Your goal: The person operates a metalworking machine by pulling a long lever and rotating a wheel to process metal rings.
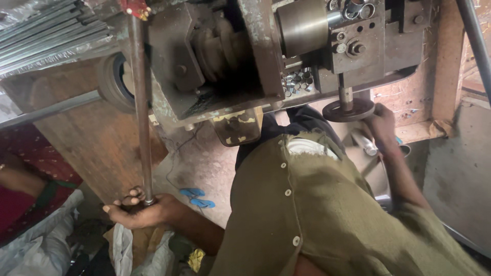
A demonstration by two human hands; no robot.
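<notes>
My left hand (139, 210) is low on the left, closed around the bottom end of a long rusty metal rod (141, 102). The rod stands nearly upright and runs up past the front of a heavy grey machine (225, 56). My right hand (381, 127) reaches out on the right, its fingers curled on the rim of a round dark handwheel (349, 110) on a short shaft under the machine's steel head. Just below that hand lies a shiny metal cylinder (366, 145), blurred. My olive buttoned shirt (307, 209) fills the lower middle.
A bundle of thin grey rods (46, 30) lies at the top left. Several small cut metal rings (297, 81) sit in the machine. A person in red cloth (23, 174) is at the left edge, above white sacks (41, 240). Blue sandals (197, 197) lie on the floor.
</notes>
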